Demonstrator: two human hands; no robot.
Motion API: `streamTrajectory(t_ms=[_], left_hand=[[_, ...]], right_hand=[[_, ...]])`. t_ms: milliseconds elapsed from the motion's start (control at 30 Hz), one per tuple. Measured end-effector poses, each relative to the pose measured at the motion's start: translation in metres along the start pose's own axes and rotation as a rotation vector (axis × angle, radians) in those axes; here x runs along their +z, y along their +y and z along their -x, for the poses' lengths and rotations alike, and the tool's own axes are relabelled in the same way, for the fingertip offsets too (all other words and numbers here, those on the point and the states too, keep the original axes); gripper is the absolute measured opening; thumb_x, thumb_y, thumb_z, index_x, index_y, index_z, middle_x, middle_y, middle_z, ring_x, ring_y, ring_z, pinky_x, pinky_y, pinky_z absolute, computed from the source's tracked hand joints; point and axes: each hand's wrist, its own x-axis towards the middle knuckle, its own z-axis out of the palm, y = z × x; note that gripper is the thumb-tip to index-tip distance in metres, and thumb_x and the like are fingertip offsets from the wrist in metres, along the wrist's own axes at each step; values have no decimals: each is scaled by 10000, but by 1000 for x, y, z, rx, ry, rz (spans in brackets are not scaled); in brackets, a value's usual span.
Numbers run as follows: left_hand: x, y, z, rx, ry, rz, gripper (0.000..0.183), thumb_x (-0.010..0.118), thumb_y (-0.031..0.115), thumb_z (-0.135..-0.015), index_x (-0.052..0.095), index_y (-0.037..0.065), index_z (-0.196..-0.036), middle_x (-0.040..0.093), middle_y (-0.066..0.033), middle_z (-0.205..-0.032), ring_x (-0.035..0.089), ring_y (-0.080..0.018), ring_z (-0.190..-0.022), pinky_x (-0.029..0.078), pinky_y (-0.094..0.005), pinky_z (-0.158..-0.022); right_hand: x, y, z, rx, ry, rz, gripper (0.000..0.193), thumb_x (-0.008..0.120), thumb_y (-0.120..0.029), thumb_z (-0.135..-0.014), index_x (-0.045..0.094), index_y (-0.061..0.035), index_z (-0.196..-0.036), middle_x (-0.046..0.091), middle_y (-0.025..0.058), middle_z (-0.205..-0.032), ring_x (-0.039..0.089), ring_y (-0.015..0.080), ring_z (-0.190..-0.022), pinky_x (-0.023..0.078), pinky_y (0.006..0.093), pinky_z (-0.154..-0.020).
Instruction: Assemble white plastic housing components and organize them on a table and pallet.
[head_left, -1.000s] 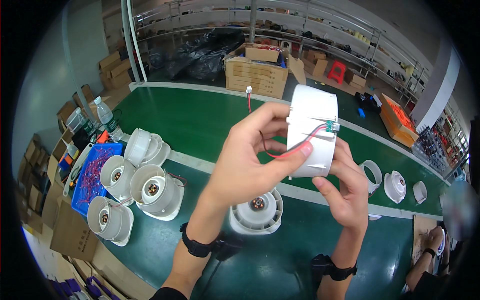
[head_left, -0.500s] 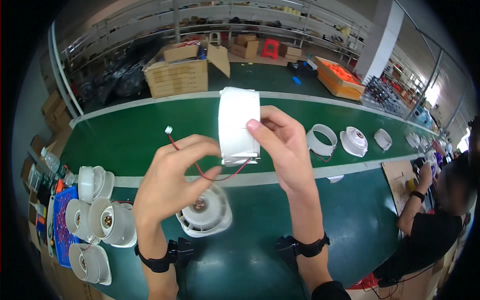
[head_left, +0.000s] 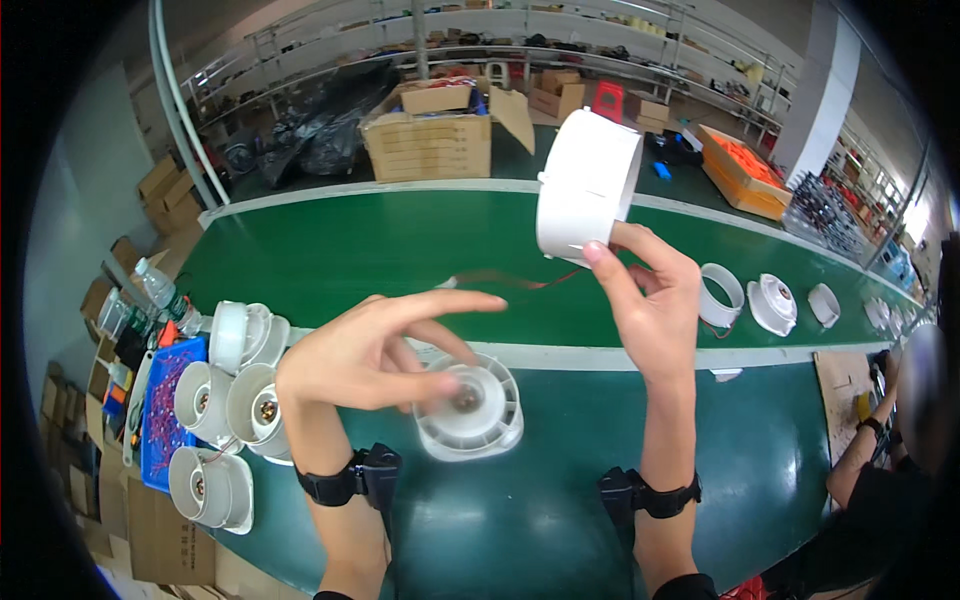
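Observation:
My right hand grips a white plastic ring housing by its lower edge and holds it tilted, high above the green belt. A thin red wire trails from the ring to the left, blurred and hanging free. With fingers spread and nothing in it, my left hand hovers just left of a white fan base with a motor in its middle, which lies on the table's front strip. Black bands sit on both wrists.
Several white fan units cluster at the left beside a blue tray of red wires and a water bottle. A white ring and fan parts lie on the belt at right. Another person works at far right. Cardboard boxes stand behind the belt.
My left hand has let go of the red wire and dropped toward the fan base, fingers spreading. My right hand has lifted and tilted the ring up to the right.

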Motion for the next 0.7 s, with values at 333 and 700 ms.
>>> streamTrajectory(t_ms=[333,700], left_hand=[[3,-9,-12,228,33,134,375,600,121,-917,544,7,-1271,706,-118,-927,694,-126,-685,527,-195,-503],[-3,-22,-12,243,110,48,353,601,115,-910,552,9,-1244,690,-105,-853,658,-111,-685,540,-235,-597]], right_hand=[[7,36,1,50,-249,704,166,694,-141,-804,727,-50,-938,665,149,-834,641,313,-739,486,409,-624],[31,95,17,106,-507,672,288,659,-107,-808,694,-89,-1094,690,171,-951,670,327,-833,524,414,-731]])
